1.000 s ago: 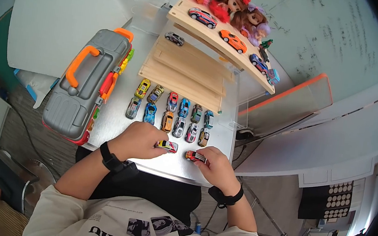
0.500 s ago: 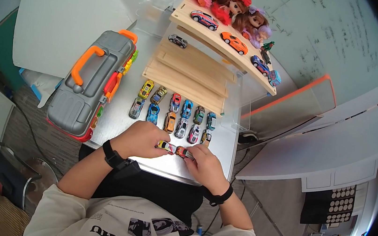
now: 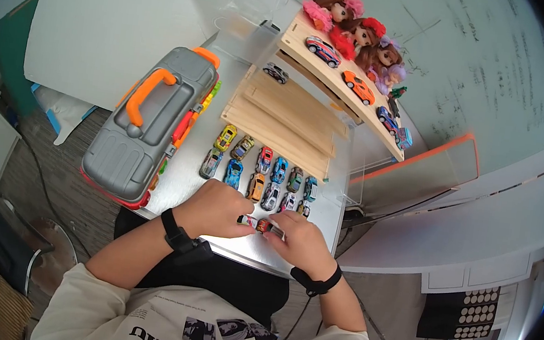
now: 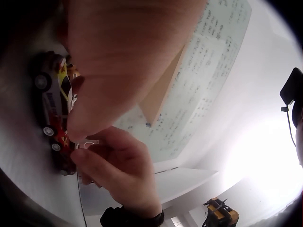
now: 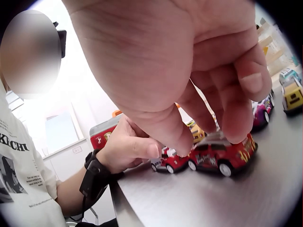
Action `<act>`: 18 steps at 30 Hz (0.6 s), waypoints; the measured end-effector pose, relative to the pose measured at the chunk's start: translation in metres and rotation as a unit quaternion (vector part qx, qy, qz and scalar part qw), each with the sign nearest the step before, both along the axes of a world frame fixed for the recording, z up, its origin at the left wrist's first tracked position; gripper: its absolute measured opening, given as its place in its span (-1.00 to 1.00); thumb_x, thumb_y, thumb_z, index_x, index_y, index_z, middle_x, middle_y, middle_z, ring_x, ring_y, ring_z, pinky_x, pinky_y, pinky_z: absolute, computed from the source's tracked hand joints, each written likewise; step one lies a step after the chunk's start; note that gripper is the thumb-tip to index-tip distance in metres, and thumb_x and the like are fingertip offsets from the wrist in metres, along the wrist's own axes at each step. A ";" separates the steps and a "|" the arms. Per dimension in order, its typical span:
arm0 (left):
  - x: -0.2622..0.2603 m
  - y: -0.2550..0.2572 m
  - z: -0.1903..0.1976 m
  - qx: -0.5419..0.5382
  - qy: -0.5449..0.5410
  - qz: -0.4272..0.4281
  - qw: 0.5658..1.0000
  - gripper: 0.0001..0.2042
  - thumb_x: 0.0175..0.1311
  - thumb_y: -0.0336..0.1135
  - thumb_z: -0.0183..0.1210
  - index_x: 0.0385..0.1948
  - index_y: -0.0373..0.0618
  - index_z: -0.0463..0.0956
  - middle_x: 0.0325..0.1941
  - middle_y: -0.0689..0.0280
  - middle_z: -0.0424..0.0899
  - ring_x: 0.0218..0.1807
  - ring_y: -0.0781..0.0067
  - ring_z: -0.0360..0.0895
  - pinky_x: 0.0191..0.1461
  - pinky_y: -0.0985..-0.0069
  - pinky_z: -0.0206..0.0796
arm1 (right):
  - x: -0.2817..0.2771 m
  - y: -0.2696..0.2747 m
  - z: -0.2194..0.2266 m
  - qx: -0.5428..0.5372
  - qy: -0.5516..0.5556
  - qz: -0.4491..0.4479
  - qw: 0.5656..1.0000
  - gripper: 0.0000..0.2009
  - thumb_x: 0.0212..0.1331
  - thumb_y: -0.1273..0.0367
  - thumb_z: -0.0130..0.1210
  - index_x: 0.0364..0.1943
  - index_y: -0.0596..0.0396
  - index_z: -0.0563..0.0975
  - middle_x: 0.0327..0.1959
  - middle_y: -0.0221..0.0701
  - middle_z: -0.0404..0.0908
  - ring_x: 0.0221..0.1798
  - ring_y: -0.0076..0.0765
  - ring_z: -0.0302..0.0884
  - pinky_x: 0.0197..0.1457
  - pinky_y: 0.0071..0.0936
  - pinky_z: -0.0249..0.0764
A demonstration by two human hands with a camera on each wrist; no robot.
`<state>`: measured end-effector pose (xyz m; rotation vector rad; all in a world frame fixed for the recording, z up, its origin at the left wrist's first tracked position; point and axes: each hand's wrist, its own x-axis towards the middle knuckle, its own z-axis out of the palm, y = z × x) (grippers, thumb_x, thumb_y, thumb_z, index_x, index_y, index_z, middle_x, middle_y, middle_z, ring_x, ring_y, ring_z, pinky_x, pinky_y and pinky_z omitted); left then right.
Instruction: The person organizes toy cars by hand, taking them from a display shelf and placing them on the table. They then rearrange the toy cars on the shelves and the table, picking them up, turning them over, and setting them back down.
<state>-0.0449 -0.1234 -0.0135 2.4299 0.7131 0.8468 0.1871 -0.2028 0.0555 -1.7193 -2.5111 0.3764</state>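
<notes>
The red car (image 3: 264,226), pinched in the right hand (image 3: 307,242), has closed up end to end with the white-and-yellow car (image 3: 247,221) gripped by the left hand (image 3: 216,209), making a short line. Both glossy, rounded bodies sit on the smooth, metallic bench (image 3: 242,248), nearer the person than the parked cars (image 3: 272,196).

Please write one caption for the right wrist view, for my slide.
Right hand gripping a red toy car, left hand at a second car, on a metallic tabletop.

Four dolls (image 3: 363,37) and at least three vehicles (image 3: 358,88) were seen atop the wooden shelf (image 3: 293,35). Before the shelf, twelve toy cars (image 3: 255,187) were arrayed in two rows; two more cars (image 3: 264,226) were placed farther out.
</notes>
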 end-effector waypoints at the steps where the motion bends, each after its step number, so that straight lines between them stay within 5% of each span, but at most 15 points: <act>1: -0.001 0.000 0.000 0.003 -0.002 0.002 1.000 -0.67 0.02 0.06 0.44 -0.54 -0.02 0.67 -0.61 0.24 0.63 -0.46 0.11 0.67 -0.36 0.22 0.48 | 0.002 0.008 0.001 0.044 0.028 0.014 0.999 -0.70 0.14 0.34 0.35 -0.07 0.15 0.63 -0.13 -0.20 0.68 -0.20 0.00 0.69 -0.16 -0.18 0.65; 4: 0.000 0.000 -0.003 0.011 -0.046 0.007 0.999 -0.66 0.01 0.06 0.45 -0.48 -0.02 0.70 -0.58 0.25 0.64 -0.44 0.13 0.67 -0.36 0.23 0.49 | -0.005 0.038 0.021 0.084 0.069 0.001 0.994 -0.68 0.16 0.34 0.34 -0.05 0.18 0.62 -0.17 -0.20 0.67 -0.30 -0.09 0.69 -0.23 -0.23 0.62; 10: -0.001 0.001 -0.004 -0.008 -0.070 -0.067 0.995 -0.72 0.08 -0.09 0.44 -0.22 0.04 0.76 -0.15 0.41 0.72 -0.25 0.23 0.71 -0.24 0.33 0.53 | -0.012 0.138 0.030 0.163 0.174 -0.049 0.970 -0.65 0.17 0.43 0.27 0.04 0.27 0.59 0.04 -0.10 0.68 -0.42 -0.20 0.66 -0.27 -0.35 0.58; 12: 0.001 0.001 -0.009 -0.001 -0.068 -0.102 0.992 -0.74 0.10 -0.12 0.42 -0.18 0.06 0.76 -0.09 0.41 0.74 -0.20 0.24 0.72 -0.20 0.30 0.54 | -0.004 0.183 0.017 0.175 0.167 -0.063 0.968 -0.63 0.23 0.41 0.27 0.12 0.23 0.57 0.05 -0.14 0.70 -0.42 -0.39 0.62 -0.31 -0.40 0.55; 15: 0.002 0.003 -0.015 0.005 -0.044 -0.109 0.993 -0.76 0.14 -0.18 0.38 -0.16 0.07 0.76 -0.06 0.42 0.76 -0.17 0.25 0.72 -0.19 0.28 0.54 | -0.002 0.245 0.005 0.297 0.113 0.010 0.948 -0.65 0.25 0.41 0.23 0.10 0.23 0.57 0.07 -0.12 0.69 -0.41 -0.30 0.64 -0.25 -0.36 0.56; 18: 0.003 0.003 -0.015 0.004 -0.012 -0.108 0.994 -0.81 0.17 -0.20 0.36 -0.22 0.06 0.77 -0.14 0.44 0.77 -0.22 0.25 0.72 -0.21 0.28 0.53 | -0.012 0.275 0.006 0.305 0.086 0.012 0.948 -0.66 0.23 0.41 0.24 0.07 0.22 0.57 0.03 -0.10 0.70 -0.32 -0.13 0.68 -0.16 -0.30 0.58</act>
